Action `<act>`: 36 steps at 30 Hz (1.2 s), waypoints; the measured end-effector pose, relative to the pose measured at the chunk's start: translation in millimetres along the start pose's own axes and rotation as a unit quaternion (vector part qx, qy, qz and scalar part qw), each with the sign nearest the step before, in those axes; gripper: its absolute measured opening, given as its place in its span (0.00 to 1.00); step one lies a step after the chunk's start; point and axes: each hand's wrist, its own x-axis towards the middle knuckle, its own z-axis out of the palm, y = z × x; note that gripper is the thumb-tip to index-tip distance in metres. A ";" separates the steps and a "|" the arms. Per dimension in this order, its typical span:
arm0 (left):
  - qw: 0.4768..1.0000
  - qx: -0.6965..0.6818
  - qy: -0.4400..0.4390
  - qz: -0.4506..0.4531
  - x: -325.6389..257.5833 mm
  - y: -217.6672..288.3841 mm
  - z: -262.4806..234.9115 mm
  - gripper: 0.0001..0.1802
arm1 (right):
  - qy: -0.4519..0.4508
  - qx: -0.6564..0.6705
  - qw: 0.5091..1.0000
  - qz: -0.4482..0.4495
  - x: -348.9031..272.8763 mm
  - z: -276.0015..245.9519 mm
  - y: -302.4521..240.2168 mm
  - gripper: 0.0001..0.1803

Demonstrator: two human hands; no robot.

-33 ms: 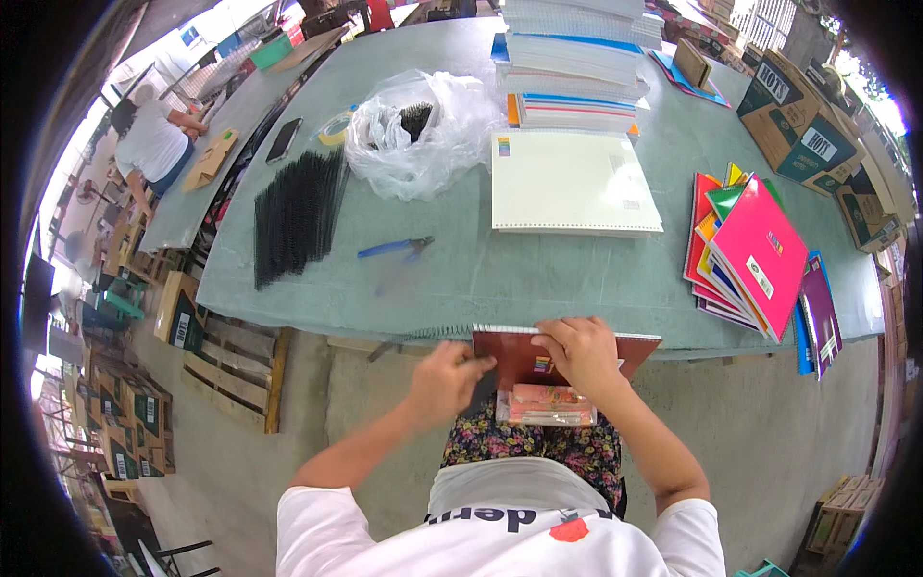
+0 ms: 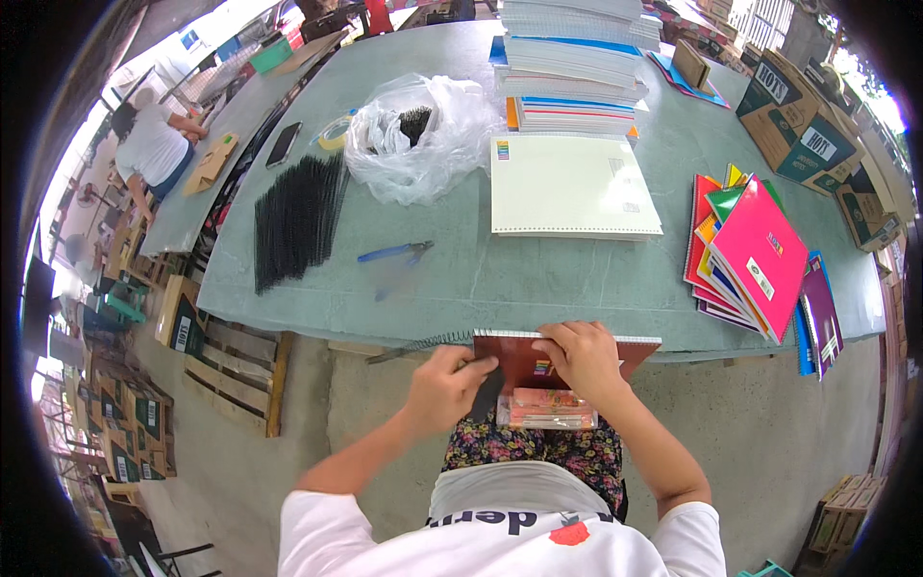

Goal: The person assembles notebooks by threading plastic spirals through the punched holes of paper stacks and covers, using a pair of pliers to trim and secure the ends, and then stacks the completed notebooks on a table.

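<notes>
A seated person in a white top holds a reddish-brown notebook [image 2: 567, 358] upright at the near edge of a grey-green table [image 2: 481, 279], its punched top edge level with the tabletop and a black wire spiral [image 2: 423, 344] running out from it to the left; the left hand [image 2: 444, 385] is curled closed at the notebook's left corner where the spiral enters, and the right hand [image 2: 580, 358] lies over the cover with fingers bent down on its top edge, pressing it. Just below the hands, on the lap, rests a clear plastic box [image 2: 546, 409] with pinkish contents. On the table beyond, blue-handled pliers [image 2: 394, 254] lie near a row of loose black spirals [image 2: 298, 219], and a cream sheet block [image 2: 572, 185] with a small coloured mark at one corner lies flat in the middle. To the right, a fan of bright covers [image 2: 750, 252] is topped by a pink one bearing small white label patches. Farther back, a crumpled clear plastic bag [image 2: 418, 135] holds more dark spirals beside a roll of yellow tape [image 2: 335, 133], and a tall stack of notebooks [image 2: 575, 67] rises behind the block. At the far right stand dark green cardboard cartons [image 2: 803, 130] with pale printed panels, and at far left another person [image 2: 149, 144] bends over a second table
</notes>
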 end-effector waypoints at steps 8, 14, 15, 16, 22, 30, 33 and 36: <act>0.984 0.033 0.173 -0.023 32.5 17.7 -29.2 0.15 | -0.003 -0.023 0.998 0.050 -8.0 4.2 -3.6 0.08; 0.998 0.033 -0.003 0.056 13.3 -10.1 -1.2 0.18 | -0.021 -0.015 0.997 0.075 3.7 1.9 -7.0 0.09; 0.991 0.073 0.109 0.038 28.3 4.5 -13.1 0.17 | -0.019 -0.012 0.996 0.088 0.4 1.7 -4.8 0.09; 0.970 0.109 0.217 0.013 39.6 15.8 -19.7 0.17 | -0.023 -0.009 0.994 0.104 -7.3 1.2 -3.2 0.09; 0.991 0.044 0.123 0.034 42.6 8.4 -15.7 0.17 | 0.011 0.000 0.996 0.088 -0.5 2.2 -4.3 0.10; 0.989 0.025 0.148 0.017 48.8 25.3 -9.6 0.15 | 0.021 0.021 0.996 0.089 -9.1 4.1 -4.7 0.09; 0.992 0.025 0.120 0.010 50.6 11.8 5.3 0.14 | 0.002 -0.001 0.995 0.098 -10.0 -0.8 -3.8 0.08; 0.998 -0.007 -0.055 0.033 48.4 15.5 9.3 0.18 | 0.061 -0.025 0.997 0.037 -5.8 -17.0 4.0 0.08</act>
